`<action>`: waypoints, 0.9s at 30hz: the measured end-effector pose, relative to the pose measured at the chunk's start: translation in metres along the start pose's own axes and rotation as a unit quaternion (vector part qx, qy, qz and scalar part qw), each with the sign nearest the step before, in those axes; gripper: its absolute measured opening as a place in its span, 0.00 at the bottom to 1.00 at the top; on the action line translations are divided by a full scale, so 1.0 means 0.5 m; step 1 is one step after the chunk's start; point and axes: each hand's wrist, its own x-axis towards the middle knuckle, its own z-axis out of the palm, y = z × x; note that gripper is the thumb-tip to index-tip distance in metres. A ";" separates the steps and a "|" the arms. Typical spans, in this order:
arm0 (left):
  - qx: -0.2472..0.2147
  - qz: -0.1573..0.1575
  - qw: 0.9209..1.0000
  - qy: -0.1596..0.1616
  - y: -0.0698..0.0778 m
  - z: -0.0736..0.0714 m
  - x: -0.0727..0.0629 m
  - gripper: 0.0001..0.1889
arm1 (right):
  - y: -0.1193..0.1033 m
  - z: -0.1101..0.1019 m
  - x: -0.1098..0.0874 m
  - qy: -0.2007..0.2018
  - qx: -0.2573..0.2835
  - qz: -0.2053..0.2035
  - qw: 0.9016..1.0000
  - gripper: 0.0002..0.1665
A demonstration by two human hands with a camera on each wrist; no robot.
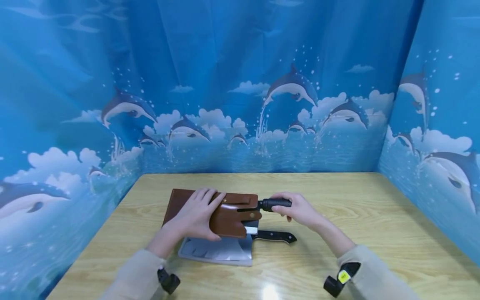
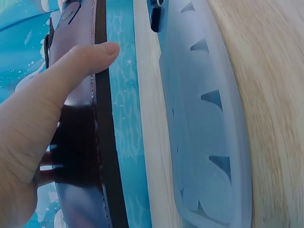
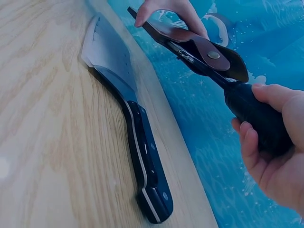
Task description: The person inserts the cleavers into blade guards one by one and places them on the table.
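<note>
My left hand (image 1: 196,213) grips a brown leather sheath (image 1: 230,218), thumb on the near edge and fingers over its far side. A knife with a thick black handle (image 1: 275,204) sits in that sheath, most of its blade hidden. My right hand (image 1: 300,211) holds this handle, with fingers and thumb curled round it in the right wrist view. Sheath and knife are raised above the table. Below them lies a broad-bladed kitchen knife (image 3: 149,161) with a black riveted handle, its blade in a translucent plastic cover (image 2: 209,128).
A light wood-grain table (image 1: 330,250) bears the lower knife, whose handle points right. Blue curtains (image 1: 240,62) printed with dolphins stand along the table's back, left and right sides. Each wrist wears a small black camera (image 1: 168,281).
</note>
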 end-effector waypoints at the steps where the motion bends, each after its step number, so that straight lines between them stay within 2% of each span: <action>1: -0.001 -0.001 1.000 0.001 0.002 0.000 0.001 0.64 | 0.001 0.001 0.001 -0.001 0.003 0.000 1.000 0.27; 14: 0.018 -0.003 1.000 -0.006 0.015 0.001 0.016 0.63 | 0.009 -0.002 0.007 0.012 0.017 0.013 1.000 0.22; 23: 0.022 0.029 0.999 0.007 0.029 -0.001 0.031 0.63 | 0.006 0.013 0.014 -0.003 0.036 0.000 0.999 0.26; 27: 0.034 0.033 0.999 0.008 0.035 0.000 0.035 0.63 | 0.009 0.011 0.018 -0.020 0.038 -0.009 0.999 0.27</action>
